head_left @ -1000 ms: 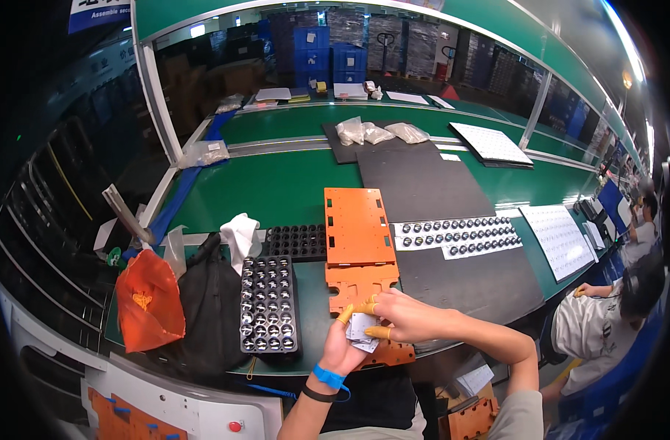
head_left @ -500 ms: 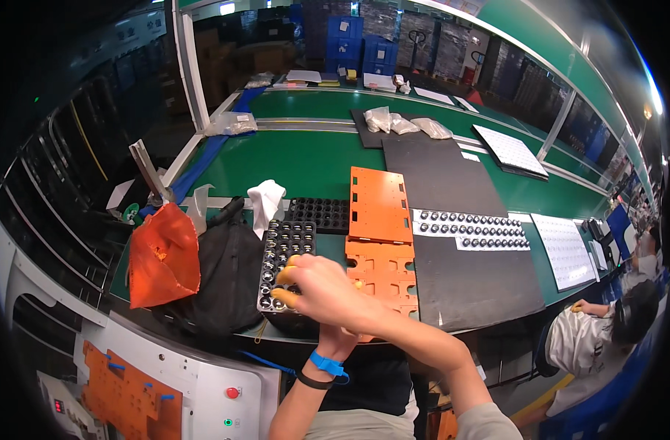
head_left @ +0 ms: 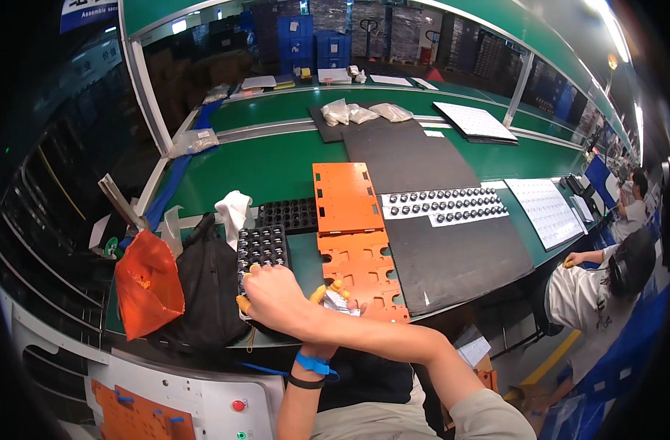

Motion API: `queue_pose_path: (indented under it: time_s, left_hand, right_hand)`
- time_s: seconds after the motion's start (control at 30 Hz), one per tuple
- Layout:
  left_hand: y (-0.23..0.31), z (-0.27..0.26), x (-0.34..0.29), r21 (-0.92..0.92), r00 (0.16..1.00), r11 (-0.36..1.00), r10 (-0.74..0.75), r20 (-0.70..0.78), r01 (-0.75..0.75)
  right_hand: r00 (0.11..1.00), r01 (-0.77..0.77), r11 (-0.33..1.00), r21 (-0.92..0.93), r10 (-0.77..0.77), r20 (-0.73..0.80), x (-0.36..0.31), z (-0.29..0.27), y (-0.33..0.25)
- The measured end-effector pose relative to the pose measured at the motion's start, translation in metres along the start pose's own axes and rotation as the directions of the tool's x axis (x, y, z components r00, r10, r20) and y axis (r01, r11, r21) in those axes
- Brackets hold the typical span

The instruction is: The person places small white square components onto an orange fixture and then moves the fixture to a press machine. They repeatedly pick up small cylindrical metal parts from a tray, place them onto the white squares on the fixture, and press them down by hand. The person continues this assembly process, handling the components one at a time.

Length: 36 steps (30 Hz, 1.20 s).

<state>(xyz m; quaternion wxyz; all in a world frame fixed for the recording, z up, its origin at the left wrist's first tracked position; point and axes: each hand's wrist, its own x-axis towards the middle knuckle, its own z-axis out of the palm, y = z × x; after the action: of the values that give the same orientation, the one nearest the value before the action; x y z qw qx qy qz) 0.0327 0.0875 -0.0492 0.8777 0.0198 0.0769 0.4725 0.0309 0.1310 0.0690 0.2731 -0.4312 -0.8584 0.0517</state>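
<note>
My forearms are crossed, the right one lying over the left. My right hand (head_left: 276,297) is over the near part of a black tray (head_left: 284,246) filled with small round black-and-silver parts (head_left: 260,242). Its yellow-capped thumb and finger stand apart at the tray's left edge; the other fingers are hidden. Beyond my right forearm, my left hand (head_left: 338,293) shows only yellow-capped fingertips, closed on a small silvery-white piece (head_left: 333,302). This hand is beside the orange fixture plate (head_left: 361,264) with cutouts, whose hinged orange lid (head_left: 346,196) lies raised behind it. A blue strap (head_left: 314,364) circles my left wrist.
A second black tray (head_left: 287,213) stands behind the first. Left are a white cloth (head_left: 234,210), a black bag (head_left: 206,282) and an orange bag (head_left: 148,286). Right, rows of round parts (head_left: 445,204) stand on white sheets over a black mat (head_left: 460,264). A co-worker (head_left: 588,293) sits at right.
The view has swung right, so the bench appears further left. My left fingertips with the silvery-white piece have come out from behind my right forearm. My right hand remains over the tray.
</note>
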Motion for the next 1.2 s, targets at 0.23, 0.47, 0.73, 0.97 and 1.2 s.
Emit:
queue_pose_path:
  time_s: [0.23,0.47,0.73,0.97,1.2]
  left_hand:
    - [0.001,-0.01,-0.001,-0.047,0.997,0.997,0.059,0.051,-0.057]
    - [-0.006,-0.005,0.005,0.222,0.966,0.944,0.217,0.143,-0.245]
    - [-0.017,0.035,0.007,0.406,0.961,0.888,0.266,-0.071,-0.216]
    - [-0.024,0.035,0.007,0.401,0.958,0.875,0.287,0.02,-0.271]
    - [-0.024,0.03,0.002,0.457,0.945,0.836,0.326,0.031,-0.303]
  right_hand:
    - [0.981,0.033,0.979,0.201,0.007,-0.195,-0.049,-0.053,-0.027]
    - [0.924,-0.084,0.909,0.409,0.224,-0.309,-0.1,-0.091,0.023]
    - [0.857,-0.323,0.7,0.637,0.502,-0.118,-0.136,-0.072,0.088]
    - [0.86,-0.351,0.479,0.805,0.505,0.074,-0.153,-0.06,0.102]
    - [0.829,-0.441,0.369,0.818,0.518,0.213,-0.152,-0.053,0.103]
